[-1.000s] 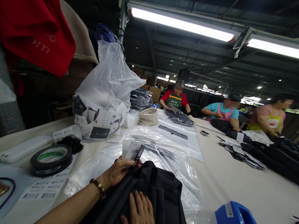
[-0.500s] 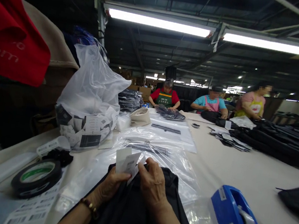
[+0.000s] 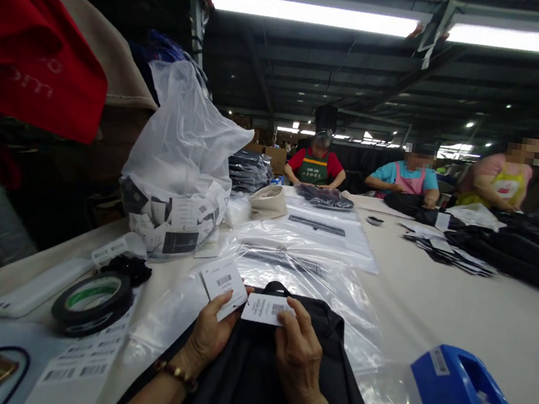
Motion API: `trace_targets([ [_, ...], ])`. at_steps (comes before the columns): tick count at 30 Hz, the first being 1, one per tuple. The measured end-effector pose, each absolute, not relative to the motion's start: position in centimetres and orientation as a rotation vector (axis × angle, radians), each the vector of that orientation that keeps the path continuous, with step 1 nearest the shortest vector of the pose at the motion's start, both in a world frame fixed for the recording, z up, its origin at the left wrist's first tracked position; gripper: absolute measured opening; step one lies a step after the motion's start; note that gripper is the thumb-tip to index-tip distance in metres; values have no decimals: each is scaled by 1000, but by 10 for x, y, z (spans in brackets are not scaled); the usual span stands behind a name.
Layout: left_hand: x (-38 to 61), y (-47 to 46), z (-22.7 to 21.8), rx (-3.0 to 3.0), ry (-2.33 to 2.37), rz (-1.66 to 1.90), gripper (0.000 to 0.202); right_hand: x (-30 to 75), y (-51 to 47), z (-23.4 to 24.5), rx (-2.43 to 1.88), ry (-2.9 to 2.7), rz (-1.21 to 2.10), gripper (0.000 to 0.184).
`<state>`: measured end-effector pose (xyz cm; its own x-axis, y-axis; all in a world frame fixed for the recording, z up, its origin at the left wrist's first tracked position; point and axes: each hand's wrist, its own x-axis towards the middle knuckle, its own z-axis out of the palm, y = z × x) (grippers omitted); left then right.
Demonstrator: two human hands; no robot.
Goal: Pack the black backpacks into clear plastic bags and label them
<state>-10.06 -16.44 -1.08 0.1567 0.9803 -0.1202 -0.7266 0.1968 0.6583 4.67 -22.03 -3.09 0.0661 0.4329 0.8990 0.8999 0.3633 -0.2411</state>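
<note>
Head view: white rectangular card tags (image 3: 224, 282) were pinched in the fingers of the left hand (image 3: 209, 332), and a white oblong printed card (image 3: 260, 308) was grasped by those of the right hand (image 3: 299, 355), both just above a soft black fabric article with a top loop (image 3: 245, 384). The step in hand was judged to be a checking of printed faces; a light, steady pinch seemed called for next. The article's far edge was bordered by glossy clear plastic sheets (image 3: 350, 305). More room for moving was offered by the beige worktop (image 3: 405, 303) beyond the blue plastic tape dispenser (image 3: 453, 392); the left was crowded by a black tape roll with a green core (image 3: 89, 325).
</note>
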Motion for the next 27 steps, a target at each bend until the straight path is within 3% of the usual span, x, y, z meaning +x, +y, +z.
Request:
trace_targets([
  [8,-98,-169,-4,472,636,1328,36,51,-226,-32,-1200,-1470,-286,14],
  [12,-99,-167,-5,467,705,1395,37,50,-230,-31,-1244,-1329,16,9],
  [19,-104,-164,-9,511,594,1388,38,35,-236,-14,-1376,-961,676,35],
  [27,-104,-162,-10,804,683,1450,38,18,-245,7,-1292,-834,852,34],
])
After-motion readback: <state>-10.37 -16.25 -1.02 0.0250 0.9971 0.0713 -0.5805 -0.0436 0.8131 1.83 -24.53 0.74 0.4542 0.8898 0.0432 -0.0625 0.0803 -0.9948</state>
